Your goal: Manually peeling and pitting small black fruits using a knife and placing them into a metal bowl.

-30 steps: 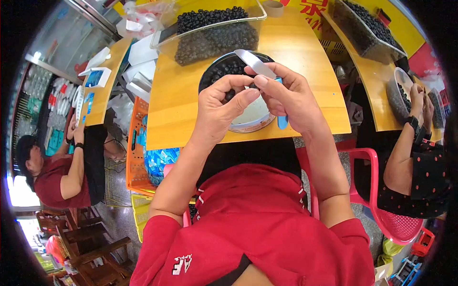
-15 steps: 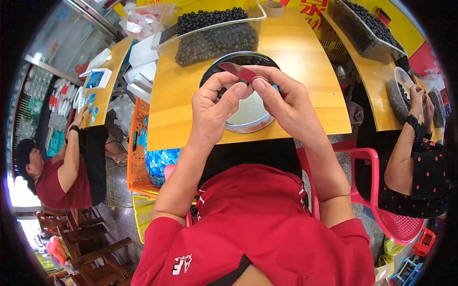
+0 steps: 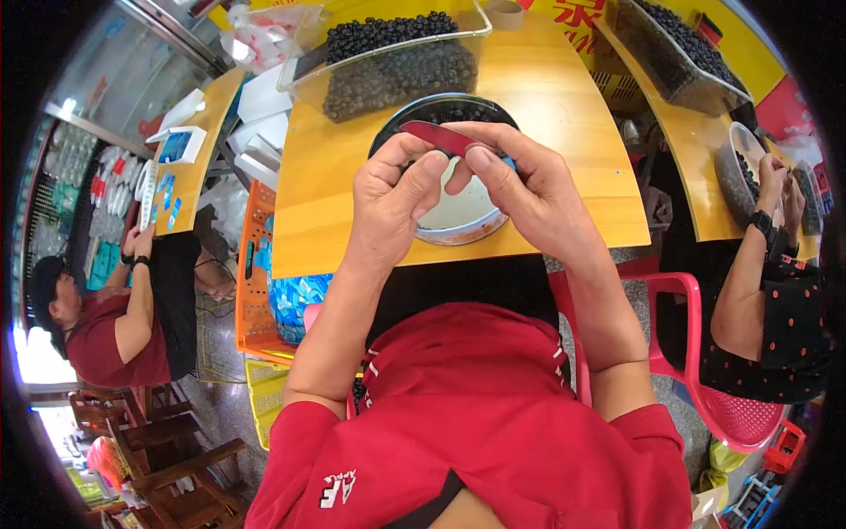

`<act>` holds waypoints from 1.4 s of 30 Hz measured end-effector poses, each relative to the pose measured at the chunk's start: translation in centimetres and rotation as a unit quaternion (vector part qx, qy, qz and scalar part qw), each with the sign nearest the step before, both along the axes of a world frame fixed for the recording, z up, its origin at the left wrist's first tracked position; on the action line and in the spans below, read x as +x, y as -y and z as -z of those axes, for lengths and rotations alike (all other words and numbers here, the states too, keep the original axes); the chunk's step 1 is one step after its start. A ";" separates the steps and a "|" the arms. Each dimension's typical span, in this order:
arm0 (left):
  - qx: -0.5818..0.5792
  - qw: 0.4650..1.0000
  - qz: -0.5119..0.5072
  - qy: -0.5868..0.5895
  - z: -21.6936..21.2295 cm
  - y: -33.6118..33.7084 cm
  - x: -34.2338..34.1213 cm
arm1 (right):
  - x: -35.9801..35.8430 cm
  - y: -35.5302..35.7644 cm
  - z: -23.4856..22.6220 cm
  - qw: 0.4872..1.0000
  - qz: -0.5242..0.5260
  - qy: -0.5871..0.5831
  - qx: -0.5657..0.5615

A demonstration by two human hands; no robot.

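Above a round bowl with a pale inside, my two hands meet. My right hand is closed on a small knife, whose shiny blade points left and reflects red. My left hand pinches with thumb and forefinger, right beside the blade. Between its fingertips a bit of a small dark round fruit shows, mostly hidden by the fingers. More dark round fruits lie at the far side of the bowl.
A clear tub heaped with dark fruits stands behind the bowl on the wooden table. An orange crate is at left. A co-worker sits left; another works at the right table beside a pink chair.
The knife blade has turned slightly flatter in my right hand, and my left fingers have shifted a little. At left, the co-worker's hands have come together at the table's edge.
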State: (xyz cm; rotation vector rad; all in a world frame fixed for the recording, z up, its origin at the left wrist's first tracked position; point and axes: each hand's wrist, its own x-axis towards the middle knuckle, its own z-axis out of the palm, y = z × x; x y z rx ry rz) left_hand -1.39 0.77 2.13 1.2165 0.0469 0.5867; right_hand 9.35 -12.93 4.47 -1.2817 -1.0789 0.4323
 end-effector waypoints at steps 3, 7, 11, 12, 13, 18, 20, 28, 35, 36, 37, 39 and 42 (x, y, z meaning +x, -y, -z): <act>-0.035 0.998 0.039 0.019 0.6 -0.1 0.1 | 0.3 0.1 0.0 1.000 -0.009 0.004 -0.009; -0.043 0.998 0.047 0.028 0.7 -0.3 0.2 | 0.5 0.2 0.2 1.000 -0.021 -0.008 -0.008; -0.044 0.995 0.085 0.025 0.6 -0.9 -0.2 | 1.5 0.1 0.8 0.999 -0.037 0.020 0.010; -0.043 0.994 0.101 0.017 0.5 -0.9 -0.1 | 1.7 0.1 0.8 0.999 -0.036 0.019 0.009; -0.043 0.994 0.102 0.016 0.3 -0.9 0.2 | 1.8 0.2 0.8 1.000 -0.028 -0.011 0.006; -0.206 0.956 0.200 -0.058 -0.1 -2.9 2.5 | 3.0 1.2 -0.3 0.992 0.045 -0.117 0.028; -0.046 0.964 0.183 -0.188 -0.1 -3.9 3.8 | 3.4 1.4 -0.6 0.990 0.055 -0.123 0.034; 0.637 0.704 0.056 -0.310 2.0 -1.5 7.7 | 3.6 1.2 0.1 0.993 0.070 -0.094 0.033; 0.703 0.653 0.037 -0.277 1.5 -1.1 7.7 | 4.3 1.2 0.5 0.993 0.096 -0.066 0.026; 0.637 0.721 0.022 -0.271 0.9 -1.3 7.1 | 4.4 1.1 0.5 0.993 0.096 -0.064 0.007; 0.564 0.783 0.010 -0.262 0.3 -1.5 6.5 | 4.4 1.0 0.6 0.993 0.100 -0.062 -0.012; 0.495 0.827 0.030 -0.265 -1.1 -1.6 5.5 | 4.7 0.4 1.4 0.992 0.097 -0.075 -0.021; 0.332 0.932 0.017 -0.146 -2.2 -1.0 3.7 | 4.3 0.1 1.7 0.988 0.067 -0.130 -0.043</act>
